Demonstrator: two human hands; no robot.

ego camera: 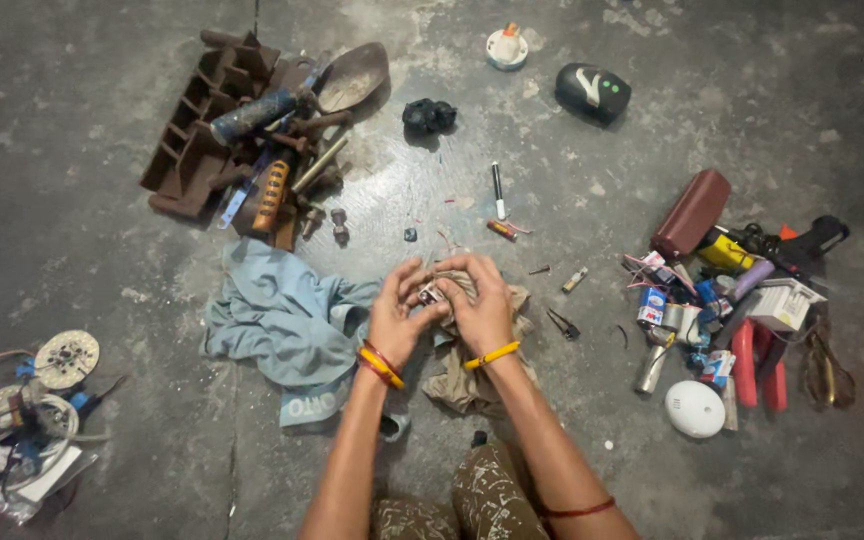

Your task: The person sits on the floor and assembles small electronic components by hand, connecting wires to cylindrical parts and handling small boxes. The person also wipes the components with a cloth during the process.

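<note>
Two bare hands are brought together low at centre over a grey concrete floor (72, 200), forearms angled inward from the bottom edge. Left hand (397, 320): wrist banded with orange and red bangles, fingers curled and pinched on a small metallic component (430, 294). Right hand (480, 305): wrist banded with a yellow bangle, fingers bent over the same component from above and closed on it. Component: small, silvery, partly hidden between the fingertips; finer detail cannot be told. It is held just above a crumpled tan cloth (467, 375), with a creased pale blue cloth (287, 315) spread just left of it.

Surroundings, by material:
- rusted compartment tray (192, 140) with a trowel (352, 75), upper left;
- white dome-shaped bulb cover (695, 408), red-handled pliers (757, 365) and a maroon cylinder (692, 212) amid a mixed heap, right;
- round LED board (66, 358) with coiled wires, lower left;
- black rounded casing (592, 92), top.
</note>
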